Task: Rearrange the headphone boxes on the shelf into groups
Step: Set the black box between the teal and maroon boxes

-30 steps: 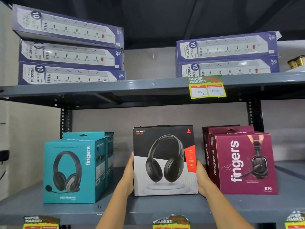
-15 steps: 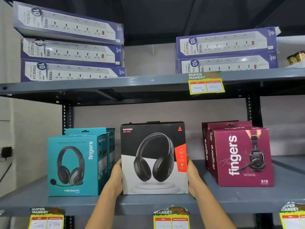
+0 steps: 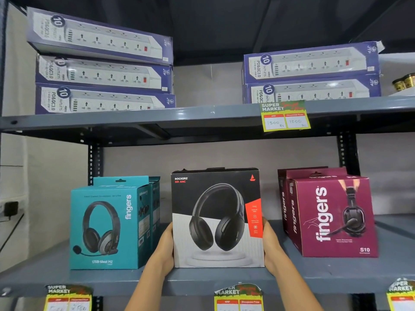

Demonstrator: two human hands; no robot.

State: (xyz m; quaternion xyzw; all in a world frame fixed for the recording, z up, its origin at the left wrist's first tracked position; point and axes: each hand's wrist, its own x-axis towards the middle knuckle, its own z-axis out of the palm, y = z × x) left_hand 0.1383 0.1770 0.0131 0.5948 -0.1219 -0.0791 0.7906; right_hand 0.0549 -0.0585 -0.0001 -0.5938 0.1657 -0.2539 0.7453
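A black-and-white Rockerz headphone box [image 3: 216,217] stands upright in the middle of the grey lower shelf [image 3: 224,280]. My left hand [image 3: 165,250] presses its left side and my right hand [image 3: 270,245] presses its right side. To the left stands a teal fingers box [image 3: 107,227] with another teal box [image 3: 156,203] behind it. To the right stands a maroon fingers S10 box [image 3: 334,217], with more maroon boxes [image 3: 283,203] behind it. Gaps separate the black box from both groups.
The upper shelf [image 3: 179,118] carries stacked blue power-strip boxes at left [image 3: 101,63] and right [image 3: 312,72], and small gold jars [image 3: 404,80] at far right. Yellow price tags [image 3: 285,115] hang on shelf edges. A wall socket [image 3: 10,208] is at far left.
The black box, held between both hands, has shifted left from beside the maroon boxes toward the middle of the shelf. The view has also shifted slightly.
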